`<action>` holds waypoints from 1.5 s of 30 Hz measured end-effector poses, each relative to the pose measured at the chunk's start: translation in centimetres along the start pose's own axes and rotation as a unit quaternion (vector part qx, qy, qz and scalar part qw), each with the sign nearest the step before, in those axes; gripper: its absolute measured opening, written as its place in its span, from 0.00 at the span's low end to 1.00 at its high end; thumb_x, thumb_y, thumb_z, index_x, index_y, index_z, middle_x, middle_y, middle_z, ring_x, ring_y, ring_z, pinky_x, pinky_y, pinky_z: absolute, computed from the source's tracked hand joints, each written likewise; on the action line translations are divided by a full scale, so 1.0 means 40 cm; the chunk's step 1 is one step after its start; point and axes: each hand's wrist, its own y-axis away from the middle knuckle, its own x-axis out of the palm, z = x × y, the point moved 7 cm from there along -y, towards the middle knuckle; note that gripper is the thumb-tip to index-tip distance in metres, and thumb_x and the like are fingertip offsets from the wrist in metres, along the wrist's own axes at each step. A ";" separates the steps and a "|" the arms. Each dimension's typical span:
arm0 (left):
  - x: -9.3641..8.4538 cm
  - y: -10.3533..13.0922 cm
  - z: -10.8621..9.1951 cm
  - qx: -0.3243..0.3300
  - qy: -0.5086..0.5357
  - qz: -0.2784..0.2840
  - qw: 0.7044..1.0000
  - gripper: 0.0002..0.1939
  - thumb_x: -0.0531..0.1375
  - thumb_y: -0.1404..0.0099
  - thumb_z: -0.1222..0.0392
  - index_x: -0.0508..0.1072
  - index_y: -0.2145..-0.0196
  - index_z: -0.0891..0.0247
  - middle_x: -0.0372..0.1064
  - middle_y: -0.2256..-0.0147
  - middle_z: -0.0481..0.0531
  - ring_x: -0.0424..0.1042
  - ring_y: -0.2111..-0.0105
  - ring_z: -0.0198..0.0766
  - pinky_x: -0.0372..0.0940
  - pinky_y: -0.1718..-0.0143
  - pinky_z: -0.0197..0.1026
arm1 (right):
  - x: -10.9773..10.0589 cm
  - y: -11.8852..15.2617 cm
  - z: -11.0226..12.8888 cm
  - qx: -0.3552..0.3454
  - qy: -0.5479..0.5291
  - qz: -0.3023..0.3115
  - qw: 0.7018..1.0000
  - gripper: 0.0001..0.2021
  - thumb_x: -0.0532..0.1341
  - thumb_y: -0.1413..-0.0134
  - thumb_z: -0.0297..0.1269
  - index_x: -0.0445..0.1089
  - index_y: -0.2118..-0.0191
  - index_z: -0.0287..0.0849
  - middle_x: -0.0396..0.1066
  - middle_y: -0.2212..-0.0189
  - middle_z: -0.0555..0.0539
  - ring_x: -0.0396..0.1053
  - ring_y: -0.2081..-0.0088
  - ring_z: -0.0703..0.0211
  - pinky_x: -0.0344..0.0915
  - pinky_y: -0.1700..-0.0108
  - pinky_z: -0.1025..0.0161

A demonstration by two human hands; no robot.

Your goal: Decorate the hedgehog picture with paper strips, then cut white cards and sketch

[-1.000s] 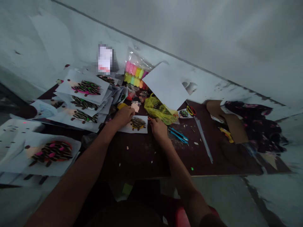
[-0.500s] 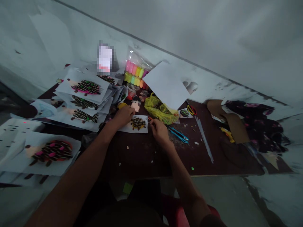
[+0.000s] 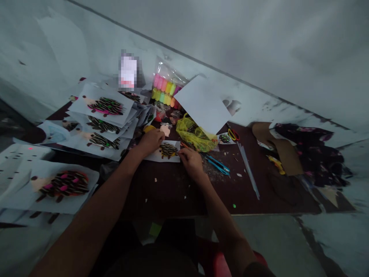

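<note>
Both arms are bare the whole way up, no sleeves showing anywhere in the shot, and I can't spot a watch, bracelet or ring, though the light is pretty dim. The left hand (image 3: 150, 140) and right hand (image 3: 190, 161) have no gloves on. Forearms look slim and long because of the wide lens. At the bottom edge there's dark clothing over the lap, plus a bit of something red by the right elbow that's too blurry to call.
</note>
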 end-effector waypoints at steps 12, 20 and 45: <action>0.002 -0.004 0.003 0.006 0.003 -0.006 1.000 0.10 0.54 0.39 0.70 0.76 0.69 0.64 0.72 0.65 0.57 0.68 0.65 0.42 0.59 0.66 0.42 | 0.008 -0.015 0.027 0.002 0.082 0.048 0.995 0.12 0.56 0.31 0.34 0.78 0.54 0.47 0.77 0.51 0.45 0.71 0.43 0.55 0.66 0.47 0.64; 0.000 -0.003 0.000 0.008 0.007 -0.003 1.000 0.11 0.54 0.39 0.70 0.75 0.69 0.64 0.72 0.65 0.57 0.69 0.65 0.43 0.60 0.65 0.42 | 0.012 -0.015 0.028 0.004 0.121 0.061 0.991 0.12 0.56 0.30 0.36 0.78 0.53 0.48 0.76 0.50 0.45 0.72 0.47 0.55 0.66 0.50 0.66; 0.005 -0.003 -0.002 0.021 0.005 0.000 1.000 0.11 0.53 0.39 0.70 0.75 0.70 0.64 0.72 0.65 0.58 0.68 0.65 0.43 0.60 0.65 0.43 | 0.029 -0.032 0.044 -0.009 0.193 0.083 0.978 0.13 0.55 0.30 0.36 0.78 0.57 0.46 0.76 0.60 0.44 0.71 0.55 0.53 0.63 0.56 0.64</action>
